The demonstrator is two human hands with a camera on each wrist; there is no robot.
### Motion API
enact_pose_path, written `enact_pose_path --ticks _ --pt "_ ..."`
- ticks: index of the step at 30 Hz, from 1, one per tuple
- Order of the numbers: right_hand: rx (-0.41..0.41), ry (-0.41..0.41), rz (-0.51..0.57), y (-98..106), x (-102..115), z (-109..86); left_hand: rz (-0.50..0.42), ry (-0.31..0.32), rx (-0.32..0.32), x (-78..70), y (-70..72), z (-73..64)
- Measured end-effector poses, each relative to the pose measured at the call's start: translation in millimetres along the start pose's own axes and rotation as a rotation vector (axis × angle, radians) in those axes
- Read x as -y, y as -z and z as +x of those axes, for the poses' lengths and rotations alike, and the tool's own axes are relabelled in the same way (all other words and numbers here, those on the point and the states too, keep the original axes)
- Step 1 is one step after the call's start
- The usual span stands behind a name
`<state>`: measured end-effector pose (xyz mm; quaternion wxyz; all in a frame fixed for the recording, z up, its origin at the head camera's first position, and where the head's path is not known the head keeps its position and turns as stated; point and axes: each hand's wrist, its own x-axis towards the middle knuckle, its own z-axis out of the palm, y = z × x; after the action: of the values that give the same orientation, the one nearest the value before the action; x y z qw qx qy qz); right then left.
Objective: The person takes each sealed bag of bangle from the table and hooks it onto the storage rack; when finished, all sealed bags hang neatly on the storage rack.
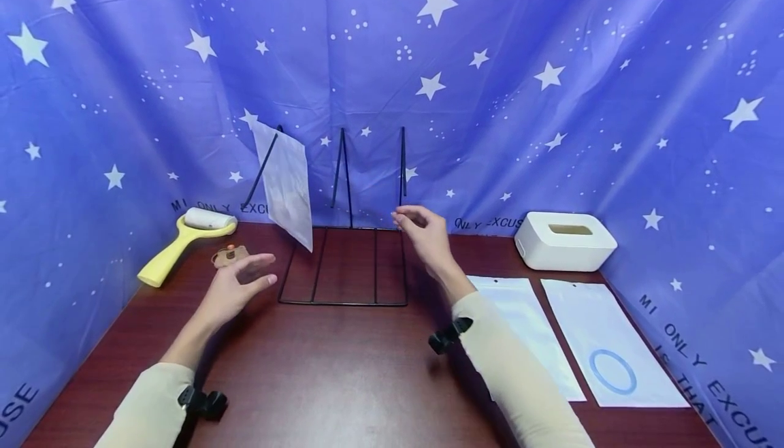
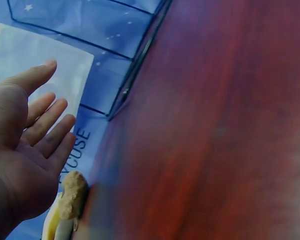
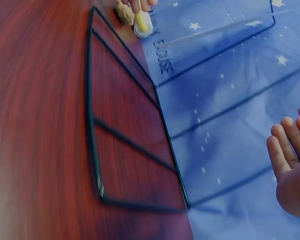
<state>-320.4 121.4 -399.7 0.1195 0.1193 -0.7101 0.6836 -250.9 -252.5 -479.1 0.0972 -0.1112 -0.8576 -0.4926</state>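
Note:
A black wire rack (image 1: 343, 304) stands at the back of the table, with three upright prongs. From its left prong hangs a white flat pouch (image 1: 288, 182), turned at an angle. My left hand (image 1: 229, 295) is in front of and below that pouch, fingers apart and holding nothing; in the left wrist view its palm (image 2: 25, 175) overlaps the pouch. Beside the rack's right prong is my right hand (image 1: 429, 240), thumb and forefinger near each other with nothing between them. The right wrist view shows its fingers (image 3: 290, 142) loosely extended.
A small brown fuzzy object (image 1: 229, 255) sits just behind the left hand, by a yellow lint roller (image 1: 174, 250). On the right lie two more white pouches, one (image 1: 533, 325) partly under the right sleeve, the other (image 1: 584, 318) bearing a blue ring (image 1: 593, 366). Behind them stands a white tissue box (image 1: 551, 250).

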Motion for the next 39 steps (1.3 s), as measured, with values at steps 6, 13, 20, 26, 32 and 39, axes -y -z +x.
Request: enact_pose_path --ticks 6,13,20,26,32,39 --pt "-0.037 0.012 0.011 46 -1 -16.1 0.054 0.025 0.046 8.2 -10.7 -3.1" --pt "-0.093 0.008 0.015 98 -2 -32.5 0.221 0.058 0.063 17.8 -15.3 -4.5" --pt "-0.127 -0.029 -0.044 133 -10 -43.1 0.339 0.004 0.116 20.2 -23.5 -6.5" --pt "-0.164 -0.051 -0.093 158 -16 -54.6 0.394 -0.033 0.119 23.3 -28.8 -8.0" --pt "-0.198 -0.066 -0.141 189 -18 -67.9 0.392 -0.023 0.116 22.2 -28.8 -10.3" --pt "-0.299 -0.116 -0.208 224 -26 -79.7 0.39 -0.019 0.115 22.7 -28.6 -10.2"
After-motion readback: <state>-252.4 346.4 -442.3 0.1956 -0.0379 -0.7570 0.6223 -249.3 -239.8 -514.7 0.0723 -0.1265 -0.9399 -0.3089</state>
